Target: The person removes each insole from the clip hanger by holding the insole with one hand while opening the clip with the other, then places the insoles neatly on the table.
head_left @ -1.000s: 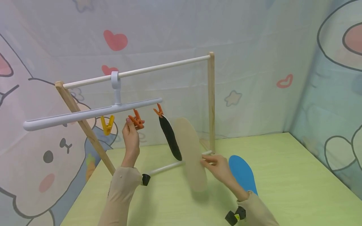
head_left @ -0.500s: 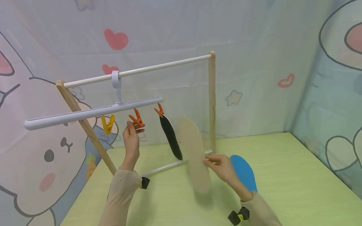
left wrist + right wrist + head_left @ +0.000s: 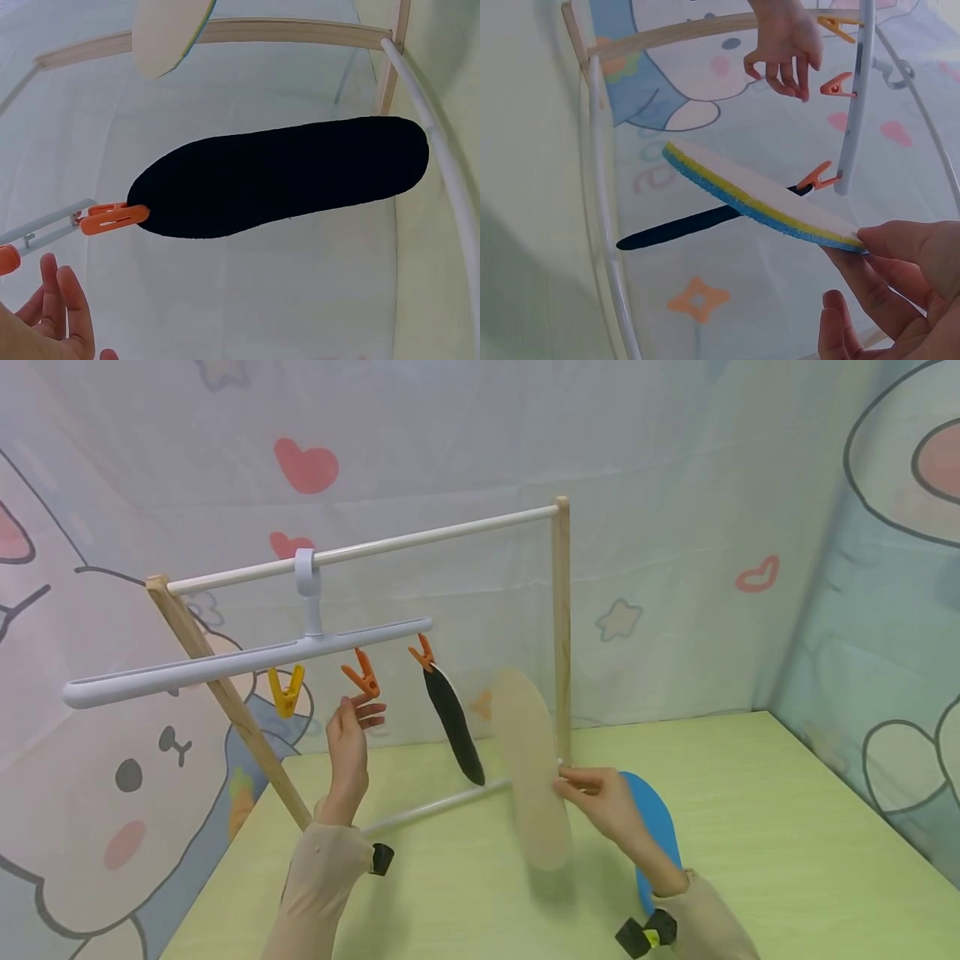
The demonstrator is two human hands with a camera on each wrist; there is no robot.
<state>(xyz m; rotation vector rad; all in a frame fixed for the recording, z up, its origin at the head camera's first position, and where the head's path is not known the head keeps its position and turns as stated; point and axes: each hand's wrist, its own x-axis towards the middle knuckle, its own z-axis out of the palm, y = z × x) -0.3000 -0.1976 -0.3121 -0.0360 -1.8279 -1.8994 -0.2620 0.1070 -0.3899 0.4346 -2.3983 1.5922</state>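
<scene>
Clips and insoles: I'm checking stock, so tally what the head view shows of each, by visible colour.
Orange clips: 2
Yellow clip: 1
Black insole: 1
Cream insole: 1
Blue insole, partly hidden: 1
Total: 6

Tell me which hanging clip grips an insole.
The rightmost orange clip on the hanger: it holds the black insole; the middle orange clip and yellow clip hold none.

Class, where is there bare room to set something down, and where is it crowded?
Bare: table, right of the blue insole to the backdrop. Crowded: under the hanger, around the middle clip, left hand and black insole.
</scene>
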